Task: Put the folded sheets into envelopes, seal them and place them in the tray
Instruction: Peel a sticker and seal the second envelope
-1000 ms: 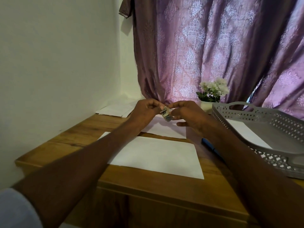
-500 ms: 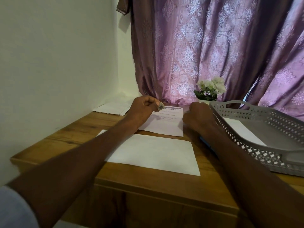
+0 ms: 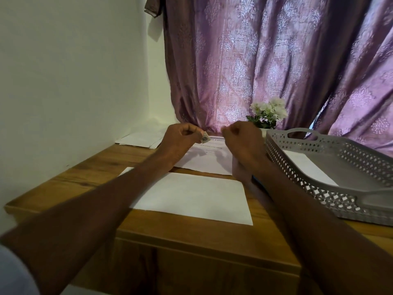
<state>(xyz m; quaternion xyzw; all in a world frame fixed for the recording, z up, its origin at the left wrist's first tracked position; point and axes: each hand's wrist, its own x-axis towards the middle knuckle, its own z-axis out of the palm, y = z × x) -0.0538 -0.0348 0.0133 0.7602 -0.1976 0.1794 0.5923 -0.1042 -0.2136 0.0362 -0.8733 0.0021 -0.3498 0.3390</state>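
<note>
Purple curtain (image 3: 276, 60) fills the upper right of the frame above the wooden surface (image 3: 89, 167), where the grey tray (image 3: 331, 145) at right holds one white envelope (image 3: 308, 169) and another envelope (image 3: 191, 196) lies at centre. A second ago both hands met on a small roll, seemingly tape (image 3: 204, 138); now they have parted above the printed sheet (image 3: 208, 160). The left hand (image 3: 180, 139) has its fingers pinched on the roll, the right hand (image 3: 242, 141) is curled with nothing visible in it, so sealing looks under way.
</note>
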